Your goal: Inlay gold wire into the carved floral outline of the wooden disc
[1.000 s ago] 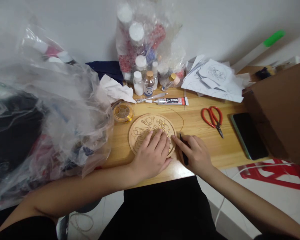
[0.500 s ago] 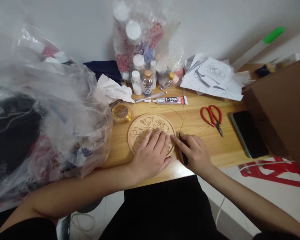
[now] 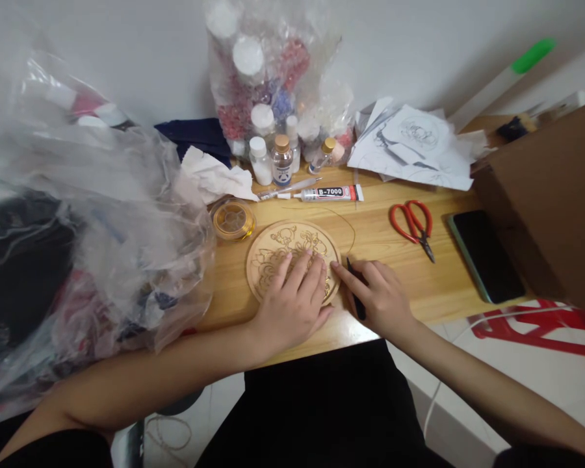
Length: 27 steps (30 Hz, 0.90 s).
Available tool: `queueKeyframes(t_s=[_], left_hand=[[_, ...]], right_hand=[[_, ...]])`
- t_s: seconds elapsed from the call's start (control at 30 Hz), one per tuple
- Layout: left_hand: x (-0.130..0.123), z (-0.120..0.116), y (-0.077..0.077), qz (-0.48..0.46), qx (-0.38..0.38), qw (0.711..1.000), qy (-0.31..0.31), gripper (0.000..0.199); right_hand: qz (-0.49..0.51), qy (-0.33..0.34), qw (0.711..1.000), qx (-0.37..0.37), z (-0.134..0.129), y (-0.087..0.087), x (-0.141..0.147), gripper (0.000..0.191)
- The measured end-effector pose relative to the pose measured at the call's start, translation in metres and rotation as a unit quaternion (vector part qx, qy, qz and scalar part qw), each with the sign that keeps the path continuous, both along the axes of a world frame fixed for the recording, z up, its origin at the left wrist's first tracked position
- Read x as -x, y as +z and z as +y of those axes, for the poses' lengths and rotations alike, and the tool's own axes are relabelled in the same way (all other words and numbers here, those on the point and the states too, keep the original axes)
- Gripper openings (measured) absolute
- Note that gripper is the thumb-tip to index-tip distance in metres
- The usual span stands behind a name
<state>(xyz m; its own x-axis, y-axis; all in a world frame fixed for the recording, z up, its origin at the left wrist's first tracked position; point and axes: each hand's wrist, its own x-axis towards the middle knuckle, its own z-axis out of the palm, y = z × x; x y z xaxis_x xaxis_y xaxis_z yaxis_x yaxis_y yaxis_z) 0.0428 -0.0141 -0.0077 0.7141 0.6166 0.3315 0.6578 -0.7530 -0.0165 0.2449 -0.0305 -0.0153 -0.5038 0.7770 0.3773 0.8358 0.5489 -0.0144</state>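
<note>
A round wooden disc (image 3: 254, 265) lies on the table, with flower-like outlines in gold wire on its face. My left hand (image 3: 292, 302) rests flat over its lower middle, fingers stretched out, covering part of the pattern. At the disc's right edge, my right hand (image 3: 377, 296) touches the rim with its index fingertip. Tucked in that hand is a slim, pointed black tool that looks like tweezers (image 3: 359, 305); the fingers hide part of it. Thin gold wire (image 3: 353, 229) curves over the table just behind the disc. A spool of gold wire (image 3: 233, 220) lies to the left.
Behind the disc lie a B-7000 glue tube (image 3: 331, 193) and small bottles (image 3: 283, 162). Red-handled pliers (image 3: 413, 224), a phone (image 3: 487, 257) and a cardboard box (image 3: 546, 201) are on the right. Plastic bags (image 3: 141, 214) crowd the left. Paper drawings (image 3: 414, 143) lie at the back.
The camera view has shifted slightly. Both hands keep nearly the same place, the left on the disc and the right at its edge with the tweezers.
</note>
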Motion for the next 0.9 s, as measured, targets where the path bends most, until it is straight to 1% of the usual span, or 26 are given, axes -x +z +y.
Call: queueKeyframes(t_s=[0.1,0.27,0.6,0.9], left_hand=[[0.0,0.0007,-0.0001,0.0,0.005,1.0,-0.003,0.053],[-0.0006,0.0011,-0.0006,0.0,0.004,1.0,-0.006,0.054],[-0.0006,0.0011,0.0003,0.013,0.004,1.0,0.0,0.053],[-0.0007,-0.0001,0.001,0.015,-0.006,1.0,-0.001,0.054]], right_hand=[[0.0,-0.002,1.0,0.002,0.0001,-0.0005,0.0002,0.045],[-0.002,-0.002,1.0,-0.002,0.0001,-0.0018,0.0003,0.04],[0.0,0.005,1.0,0.0,-0.0002,-0.0004,0.0002,0.038],[0.004,0.001,1.0,0.0,-0.0001,0.0001,0.0004,0.04]])
